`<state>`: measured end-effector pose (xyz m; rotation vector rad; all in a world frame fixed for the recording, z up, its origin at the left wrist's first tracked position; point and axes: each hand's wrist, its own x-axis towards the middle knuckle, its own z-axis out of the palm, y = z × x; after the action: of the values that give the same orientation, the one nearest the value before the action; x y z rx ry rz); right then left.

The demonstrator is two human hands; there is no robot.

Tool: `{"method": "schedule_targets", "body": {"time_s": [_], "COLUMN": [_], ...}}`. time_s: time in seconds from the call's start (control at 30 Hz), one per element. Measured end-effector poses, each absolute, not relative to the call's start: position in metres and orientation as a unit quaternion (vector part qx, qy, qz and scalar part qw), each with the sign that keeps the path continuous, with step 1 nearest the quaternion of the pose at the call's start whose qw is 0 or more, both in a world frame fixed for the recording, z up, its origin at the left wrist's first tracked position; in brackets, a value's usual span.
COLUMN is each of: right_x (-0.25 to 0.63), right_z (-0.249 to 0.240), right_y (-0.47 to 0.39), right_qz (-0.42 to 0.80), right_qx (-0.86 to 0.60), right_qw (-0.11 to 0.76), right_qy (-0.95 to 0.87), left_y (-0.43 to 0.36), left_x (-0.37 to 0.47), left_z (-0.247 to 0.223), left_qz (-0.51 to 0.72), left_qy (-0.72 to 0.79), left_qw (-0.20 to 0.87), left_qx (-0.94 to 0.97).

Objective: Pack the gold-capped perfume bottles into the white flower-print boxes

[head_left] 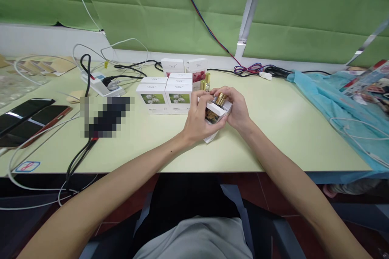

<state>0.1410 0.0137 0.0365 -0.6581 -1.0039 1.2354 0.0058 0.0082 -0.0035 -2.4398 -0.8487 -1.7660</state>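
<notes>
A small white carton (216,109) with a dark picture on its front is held tilted above the table between both hands. My left hand (197,118) wraps its near and left side, fingers over the top. My right hand (238,107) is closed around the carton's right side, fingers curled by the opened top. A bottle's gold cap (221,98) sticks out there; the rest of that bottle is hidden. Just behind my left hand stand more bottles with gold caps (208,77), partly covered. White cartons with flower pictures (179,101) are grouped to the left.
Two cartons with red pictures (197,65) stand behind. A power strip (100,83), tangled cables, dark phones (36,123) and a blurred-out patch are left. Blue plastic sheeting (340,105) with a white cable covers the table's right end. Green cloth (170,12) hangs behind.
</notes>
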Motion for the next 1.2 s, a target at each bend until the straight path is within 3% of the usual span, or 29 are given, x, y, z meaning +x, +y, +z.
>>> {"method": "schedule_targets", "body": {"time_s": [1.2], "right_x": [0.1399], "right_z": [0.0387], "right_y": [0.0135], "right_qz": [0.541], "right_qx": [-0.315], "right_qw": [0.648], "right_qy": [-0.433], "left_y": [0.0071], "left_x": [0.0060], "left_z": [-0.0049], "left_qz": [-0.551], "left_qy": [-0.295], "left_qw": [-0.012], "left_qx": [-0.780]}}
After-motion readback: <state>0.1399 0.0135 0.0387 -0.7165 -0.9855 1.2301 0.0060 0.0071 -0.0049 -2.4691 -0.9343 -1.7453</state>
